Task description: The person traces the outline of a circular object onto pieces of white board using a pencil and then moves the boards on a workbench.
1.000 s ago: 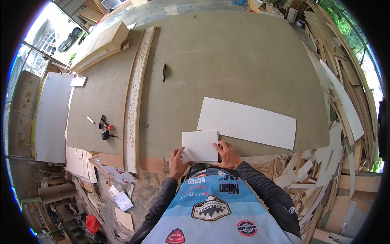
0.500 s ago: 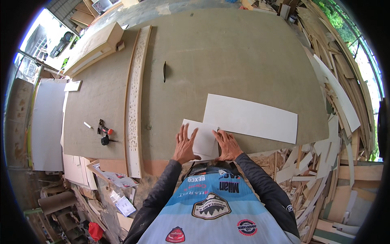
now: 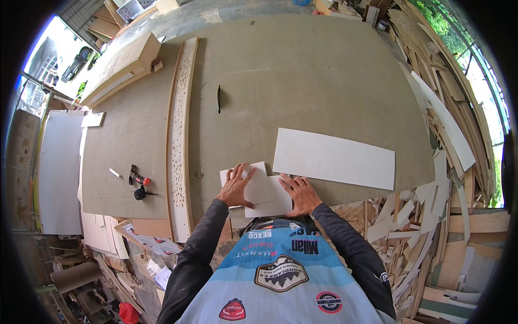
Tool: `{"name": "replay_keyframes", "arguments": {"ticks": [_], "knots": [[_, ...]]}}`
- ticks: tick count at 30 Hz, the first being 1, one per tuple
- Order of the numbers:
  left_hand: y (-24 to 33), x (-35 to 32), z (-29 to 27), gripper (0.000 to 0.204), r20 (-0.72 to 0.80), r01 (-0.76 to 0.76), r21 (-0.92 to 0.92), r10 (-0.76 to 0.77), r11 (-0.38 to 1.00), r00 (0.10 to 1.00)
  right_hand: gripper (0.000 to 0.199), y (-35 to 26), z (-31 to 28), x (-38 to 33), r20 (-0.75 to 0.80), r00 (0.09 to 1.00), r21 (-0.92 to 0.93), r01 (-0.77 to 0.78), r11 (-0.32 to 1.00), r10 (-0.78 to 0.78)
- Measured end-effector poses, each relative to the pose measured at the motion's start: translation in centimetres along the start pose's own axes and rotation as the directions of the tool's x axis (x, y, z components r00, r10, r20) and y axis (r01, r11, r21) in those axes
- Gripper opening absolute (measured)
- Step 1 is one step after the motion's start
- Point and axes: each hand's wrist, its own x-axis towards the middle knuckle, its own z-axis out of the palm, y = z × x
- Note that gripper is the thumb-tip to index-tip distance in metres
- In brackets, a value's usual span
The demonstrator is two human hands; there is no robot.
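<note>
Two small white boards overlap at the near edge of the workbench. My left hand (image 3: 234, 187) grips the left white board (image 3: 260, 176), its bent fingers across the upper face and its thumb lower down. My right hand (image 3: 302, 196) holds the right white board (image 3: 270, 208) by its right side, fingertips on top; the hand hides that edge. The left board lies partly over the right one and sits a little farther from me. Just beyond, a long white panel (image 3: 334, 158) lies flat, its near left corner close to my right fingertips.
A long narrow board strip with holes (image 3: 179, 129) runs across the workbench (image 3: 324, 75) on the left. Beyond it lie a tool with a red end (image 3: 140, 178), a black tape measure (image 3: 141, 193) and a wooden box (image 3: 124, 67). Wood offcuts (image 3: 402, 232) pile up at right.
The two small boards were stacked almost in line; now my left hand has slid one leftward, and the other shows beside it. My right hand has stayed near the same place.
</note>
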Motion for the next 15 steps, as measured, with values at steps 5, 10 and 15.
{"name": "replay_keyframes", "arguments": {"ticks": [5,10,15], "knots": [[-1.8,-5.1,-1.7,0.144,0.071,0.0,0.084,-0.006,0.996,0.997,0.133,1.3,-1.9,-0.9,0.048,0.999,0.013,-0.01,1.0,0.01],[-0.7,-6.7,-0.9,0.141,0.094,0.051,0.103,-0.061,0.993,0.994,0.138,4.7,-4.3,-2.6,0.021,0.994,-0.048,-0.106,0.993,0.107],[0.3,-5.3,0.5,0.143,0.057,0.023,0.043,-0.025,0.999,0.998,0.138,7.9,-6.4,-4.2,0.125,0.977,-0.04,-0.171,0.984,0.175]]}}
